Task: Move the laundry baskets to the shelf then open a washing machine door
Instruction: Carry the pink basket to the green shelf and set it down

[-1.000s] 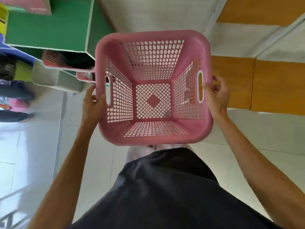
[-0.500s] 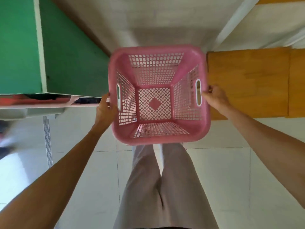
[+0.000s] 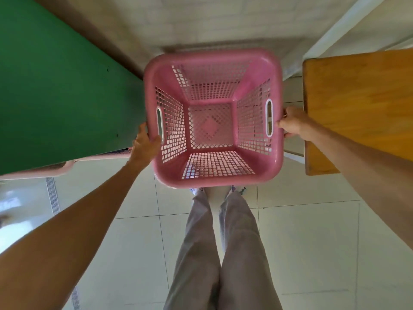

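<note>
An empty pink plastic laundry basket [image 3: 212, 175] with latticed walls hangs in front of me above the tiled floor, seen from above. My left hand [image 3: 144, 146] grips its left side below the white-rimmed handle slot. My right hand [image 3: 292, 124] holds the right side by the other slot. The basket sits between a green shelf top [image 3: 60, 90] on the left and a wooden surface [image 3: 362, 104] on the right. No washing machine is in view.
The rim of another pink basket [image 3: 44, 170] pokes out under the green shelf top at the left. My legs in light trousers [image 3: 221, 253] stand below the basket on pale floor tiles. A white wall lies ahead.
The view has swung down and forward. The basket has moved into the gap between the green shelf and the wooden surface, with both hands still on its sides.
</note>
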Demonstrator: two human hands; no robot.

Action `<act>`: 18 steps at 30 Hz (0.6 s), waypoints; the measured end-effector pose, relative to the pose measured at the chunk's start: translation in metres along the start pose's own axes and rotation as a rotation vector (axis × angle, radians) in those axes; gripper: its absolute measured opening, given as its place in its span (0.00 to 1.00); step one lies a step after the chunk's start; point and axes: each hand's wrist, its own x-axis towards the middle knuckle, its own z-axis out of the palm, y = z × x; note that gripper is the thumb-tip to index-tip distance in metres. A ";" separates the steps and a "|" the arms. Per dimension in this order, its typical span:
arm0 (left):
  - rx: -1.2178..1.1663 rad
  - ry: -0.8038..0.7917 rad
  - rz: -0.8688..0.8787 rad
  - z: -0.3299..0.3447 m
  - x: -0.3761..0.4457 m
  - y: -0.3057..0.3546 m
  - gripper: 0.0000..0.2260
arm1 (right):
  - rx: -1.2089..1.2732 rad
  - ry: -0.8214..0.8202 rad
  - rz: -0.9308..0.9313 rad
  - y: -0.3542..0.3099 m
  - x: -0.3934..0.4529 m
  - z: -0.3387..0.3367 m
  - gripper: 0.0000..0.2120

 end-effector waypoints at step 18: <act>-0.149 -0.022 0.033 -0.091 -0.109 0.101 0.40 | 0.125 0.102 -0.106 -0.040 -0.153 -0.028 0.22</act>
